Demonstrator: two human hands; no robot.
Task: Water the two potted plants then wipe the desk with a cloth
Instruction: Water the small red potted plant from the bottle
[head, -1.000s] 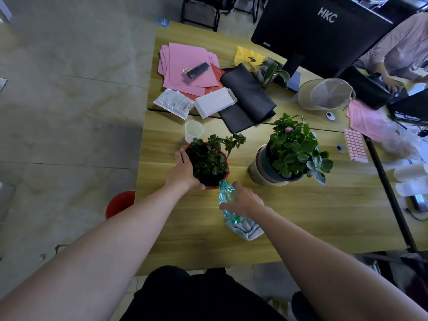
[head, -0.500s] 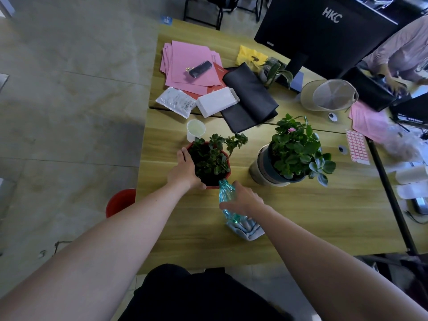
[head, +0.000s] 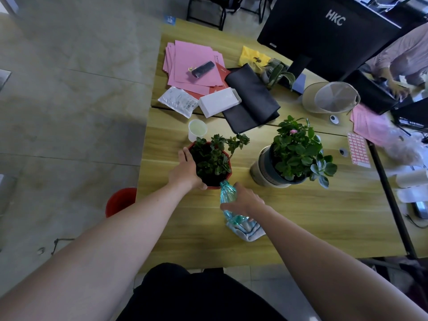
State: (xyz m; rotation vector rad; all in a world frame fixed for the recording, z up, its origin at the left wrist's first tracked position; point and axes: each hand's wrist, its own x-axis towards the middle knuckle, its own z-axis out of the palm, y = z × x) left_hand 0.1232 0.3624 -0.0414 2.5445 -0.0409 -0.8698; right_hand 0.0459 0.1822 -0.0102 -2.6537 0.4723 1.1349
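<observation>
Tilting the teal plastic water bottle (head: 228,197) in your right hand (head: 245,200), fingers clenched round it, mouth at the red pot (head: 228,174) rim. Your left hand (head: 185,171) grips that pot's side on the wooden desk (head: 324,216). Second potted plant (head: 291,156) stands apart to the right; folded cloth (head: 249,231) lies under the bottle base.

There is only one camera, and it sits on the person's head. It looks forward and down, from high above the near edge of the tabletop (head: 324,218). It is a wide view, so both bare arms reach in from the bottom corners. The floor (head: 69,112) fills the left side. The far edge is near the top.
</observation>
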